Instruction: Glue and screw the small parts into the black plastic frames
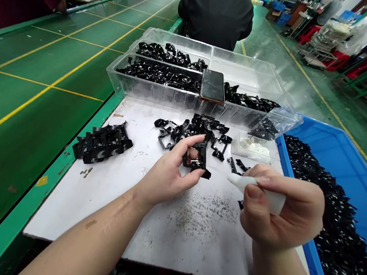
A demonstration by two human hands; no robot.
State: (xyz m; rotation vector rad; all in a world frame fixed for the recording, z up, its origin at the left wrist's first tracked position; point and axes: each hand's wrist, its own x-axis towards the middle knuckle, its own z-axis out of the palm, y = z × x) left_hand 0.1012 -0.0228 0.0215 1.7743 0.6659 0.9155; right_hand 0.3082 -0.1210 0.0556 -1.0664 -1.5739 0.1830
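My left hand (172,176) grips a small glossy black plastic frame part (197,156) between thumb and fingers, above the white worktop (100,216). In my right hand (283,208) is a white squeeze bottle (274,200), its pointed nozzle aimed left at the part. A gap separates the nozzle tip from the part. Behind my left hand lies a loose pile of black plastic parts (205,124). Two small black pieces (236,165) rest near the nozzle. To the left sits a row of assembled black parts (102,143).
A clear divided tray (172,92) of black parts spans the back, with a phone (213,86) on its divider. At right, a blue bin (324,132) holds many black parts. A small clear box (252,148) stands beside it. A person in black (215,12) sits ahead.
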